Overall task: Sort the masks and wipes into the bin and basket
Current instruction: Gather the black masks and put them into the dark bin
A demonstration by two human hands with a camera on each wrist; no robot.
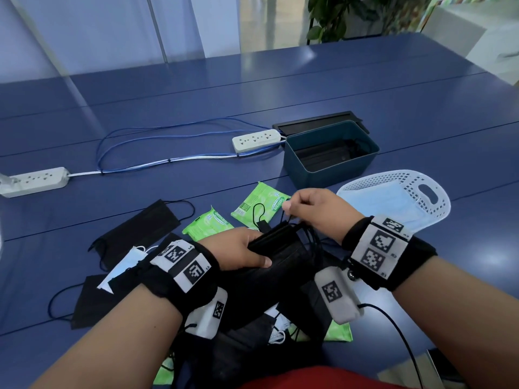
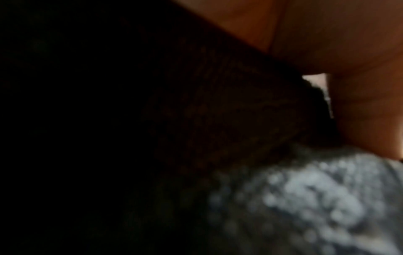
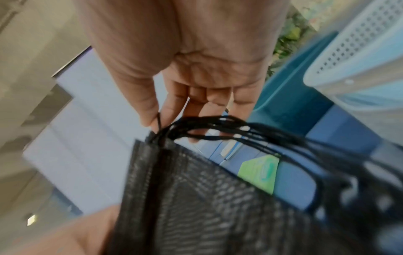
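Sorting part done, most items not yet placed.

- Left hand (image 1: 241, 252): fingers and thumb curled round a stack of black masks (image 1: 280, 242), held just above the pile. The left wrist view is dark and blurred and adds nothing.
- Right hand (image 1: 314, 211): thumb and forefinger pinch a black ear loop (image 3: 218, 127) at the stack's far end; other fingers loosely bent.
- Teal bin (image 1: 331, 153): beyond the right hand; black masks already lie flat inside.
- White perforated basket (image 1: 415, 189): just right of the right hand; one light blue mask (image 1: 379, 200) inside.
- Green wipe packs: one (image 1: 259, 204) just beyond the hands, another (image 1: 207, 223) beside it to the left; more show under the right wrist (image 1: 337, 332) and near the person's body. None appears to be in either container.
- Loose black masks: one (image 1: 140, 228) left of the left hand, another (image 1: 92, 301) nearer the left forearm, more beneath both wrists.
- Blue-and-white mask (image 1: 123, 268): beside the left wrist, part-covered.

Judged: early to middle stage. The held stack looks bound for the bin; wipes and scattered masks remain.
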